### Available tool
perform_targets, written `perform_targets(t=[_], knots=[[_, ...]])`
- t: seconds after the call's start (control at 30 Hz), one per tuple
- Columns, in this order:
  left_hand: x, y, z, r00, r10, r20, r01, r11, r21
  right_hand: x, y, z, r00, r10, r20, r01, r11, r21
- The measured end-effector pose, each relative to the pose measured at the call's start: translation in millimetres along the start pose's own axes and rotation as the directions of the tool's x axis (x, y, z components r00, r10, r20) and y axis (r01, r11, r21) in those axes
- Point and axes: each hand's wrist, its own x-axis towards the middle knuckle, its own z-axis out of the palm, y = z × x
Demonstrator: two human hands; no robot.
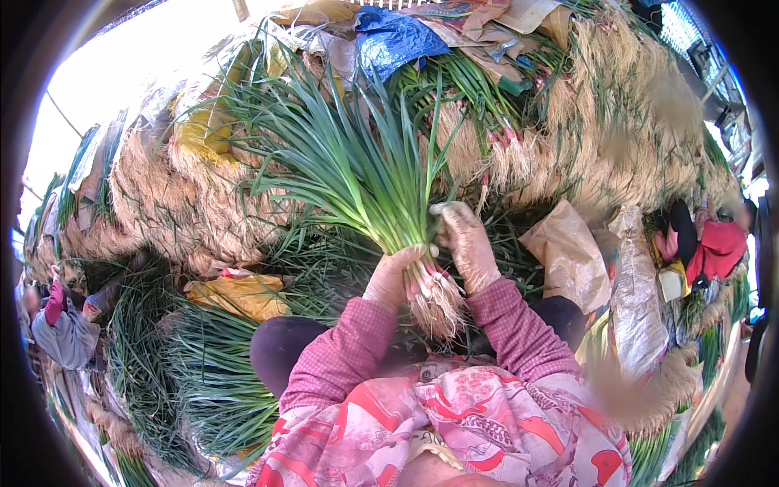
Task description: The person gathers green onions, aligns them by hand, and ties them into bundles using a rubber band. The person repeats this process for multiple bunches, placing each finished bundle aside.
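A thick bunch of green onions point(389, 201) stands before my chest, its leaves fanned up and left, its pinkish stems and pale roots hanging down. My left hand point(391, 279), in a dirty pale glove, is wrapped around the stems just above the roots. To the right of the bunch is my right hand point(465, 243), gloved too, with its fingers curled beside the stems. Whether those fingers pinch a single leaf or stem cannot be seen. Loose green leaves point(328, 255) lie behind and below the bunch.
Stacked onions with tan roots outward point(633, 122) form a bank ahead, partly covered by a blue plastic sheet point(395, 39). More onions point(219, 377) lie at my left. Sacks point(569, 255) stand at right. People sit at far left point(64, 332) and far right point(718, 246).
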Motion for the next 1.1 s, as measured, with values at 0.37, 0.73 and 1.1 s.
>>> perform_targets(t=[0.37,0.73,1.1], knots=[[-1,-2,3,0.996,-0.088,0.032,0.075,0.954,0.290,9,-28,-11,0.928,-0.308,0.211,0.291,0.241,-0.926],[5,2,-14,0.993,-0.086,0.079,0.084,0.996,0.036,-27,-60,-11,0.911,-0.385,-0.150,0.392,0.920,0.022],[-24,1,-37,0.974,-0.159,0.160,0.192,0.957,-0.216,-12,-14,-12,0.738,0.429,0.522,-0.220,0.883,-0.415]])
